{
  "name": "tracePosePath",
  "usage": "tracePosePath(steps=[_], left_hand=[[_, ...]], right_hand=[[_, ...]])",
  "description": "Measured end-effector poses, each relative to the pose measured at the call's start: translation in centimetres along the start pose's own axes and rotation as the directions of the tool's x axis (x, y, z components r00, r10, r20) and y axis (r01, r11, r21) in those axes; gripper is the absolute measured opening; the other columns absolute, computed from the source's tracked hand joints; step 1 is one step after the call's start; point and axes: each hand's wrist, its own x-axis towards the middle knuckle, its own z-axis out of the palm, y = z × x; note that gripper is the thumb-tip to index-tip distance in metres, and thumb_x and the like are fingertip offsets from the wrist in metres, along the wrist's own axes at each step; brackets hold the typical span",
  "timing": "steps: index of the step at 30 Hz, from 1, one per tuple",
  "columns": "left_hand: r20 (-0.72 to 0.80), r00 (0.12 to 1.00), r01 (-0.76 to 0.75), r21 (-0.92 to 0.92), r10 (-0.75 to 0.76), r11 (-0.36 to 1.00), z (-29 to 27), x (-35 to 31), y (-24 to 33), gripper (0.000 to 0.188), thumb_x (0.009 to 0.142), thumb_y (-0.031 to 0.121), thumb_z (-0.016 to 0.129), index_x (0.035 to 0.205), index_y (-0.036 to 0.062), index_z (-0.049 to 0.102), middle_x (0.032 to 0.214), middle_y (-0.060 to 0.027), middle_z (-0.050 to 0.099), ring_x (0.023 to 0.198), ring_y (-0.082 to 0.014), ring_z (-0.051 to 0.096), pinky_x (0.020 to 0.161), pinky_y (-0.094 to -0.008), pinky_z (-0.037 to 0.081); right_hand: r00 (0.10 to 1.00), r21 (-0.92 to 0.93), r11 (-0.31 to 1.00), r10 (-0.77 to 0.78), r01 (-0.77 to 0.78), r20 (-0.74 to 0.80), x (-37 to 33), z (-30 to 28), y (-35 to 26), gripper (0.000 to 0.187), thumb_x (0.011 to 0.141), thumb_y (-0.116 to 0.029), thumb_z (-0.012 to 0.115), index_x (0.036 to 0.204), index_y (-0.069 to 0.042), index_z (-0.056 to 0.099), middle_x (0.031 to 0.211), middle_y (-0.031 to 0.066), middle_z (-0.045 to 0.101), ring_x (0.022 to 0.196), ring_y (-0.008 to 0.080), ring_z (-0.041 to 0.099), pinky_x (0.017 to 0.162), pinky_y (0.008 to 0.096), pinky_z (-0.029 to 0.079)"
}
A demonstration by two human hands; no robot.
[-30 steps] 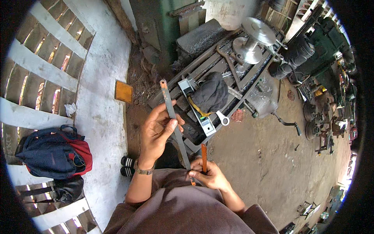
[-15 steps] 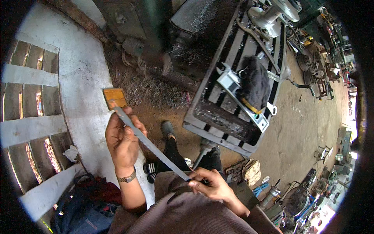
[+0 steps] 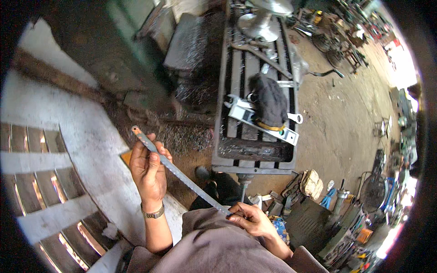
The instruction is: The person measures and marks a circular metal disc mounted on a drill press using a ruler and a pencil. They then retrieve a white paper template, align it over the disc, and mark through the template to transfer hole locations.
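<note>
A long, flat grey hacksaw blade (image 3: 193,185) with a hole in its orange-marked far end slants in front of my body. My left hand (image 3: 150,168), with a watch on the wrist, is closed around the blade near that holed end, thumb along its face. At the lower, nearer end, my right hand (image 3: 249,219) pinches the blade between thumb and fingers. Below the left hand, an orange-yellow flat box (image 3: 126,157) lies on the pale ledge, partly covered by the hand.
Ahead stands a slotted metal machine table (image 3: 255,167) with chips on it. It bears a spirit level (image 3: 241,114), a dark cloth (image 3: 269,100), a spanner (image 3: 295,118) and a flanged metal part (image 3: 259,27). A slatted wall opening (image 3: 41,184) is at left; tools clutter the floor at right.
My view has turned, so the machine table now stands straighter and further left. Both hands keep hold of the blade, and the left hand now covers more of the orange box.
</note>
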Motion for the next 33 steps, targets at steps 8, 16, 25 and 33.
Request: tracePosePath(steps=[8,16,25,33], left_hand=[[0.073,0.987,-0.140,-0.022,0.141,0.990,5.4,4.1,3.3,0.043,0.097,0.018,0.062,0.134,0.0016,0.047,0.098,-0.0041,0.056,0.087,-0.0126,0.054,0.076,-0.0281,0.047],[0.216,0.969,-0.147,0.108,0.121,0.983,11.8,10.0,0.0,0.058,0.096,0.014,0.064,0.145,0.0006,0.036,0.109,-0.0130,0.062,0.088,-0.0153,0.061,0.080,-0.0294,0.055],[0.565,0.764,-0.501,0.217,0.311,0.838,19.3,20.1,-5.3,0.047,0.086,0.008,0.073,0.129,0.0001,0.056,0.141,-0.0122,0.046,0.120,-0.0227,0.055,0.096,-0.0345,0.051],[0.825,0.452,-0.815,0.228,0.339,0.533,21.7,31.2,-6.8,0.049,0.092,0.034,0.067,0.125,-0.0005,0.060,0.140,-0.0186,0.049,0.130,-0.0313,0.049,0.108,-0.0417,0.040]], right_hand=[[0.932,0.146,0.926,-0.358,0.347,0.056,2.7,-4.2,-2.3,0.019,0.089,-0.009,0.068,0.105,0.000,0.063,0.073,0.0060,0.068,0.064,0.0086,0.061,0.059,0.0253,0.046],[0.977,0.213,0.960,-0.201,0.182,0.073,3.1,-7.8,-2.3,0.022,0.095,-0.009,0.063,0.113,0.001,0.058,0.070,0.0057,0.062,0.059,0.0077,0.055,0.052,0.0258,0.040],[0.922,0.505,0.806,-0.124,0.309,-0.367,4.7,-8.7,-4.4,0.024,0.097,-0.007,0.060,0.119,0.002,0.056,0.069,-0.0012,0.057,0.060,0.0056,0.050,0.055,0.0229,0.040],[0.766,0.538,0.744,0.056,0.396,-0.641,12.2,-9.9,-8.4,0.029,0.090,-0.013,0.069,0.108,0.010,0.062,0.069,0.0069,0.065,0.054,0.0083,0.054,0.050,0.0237,0.041]])
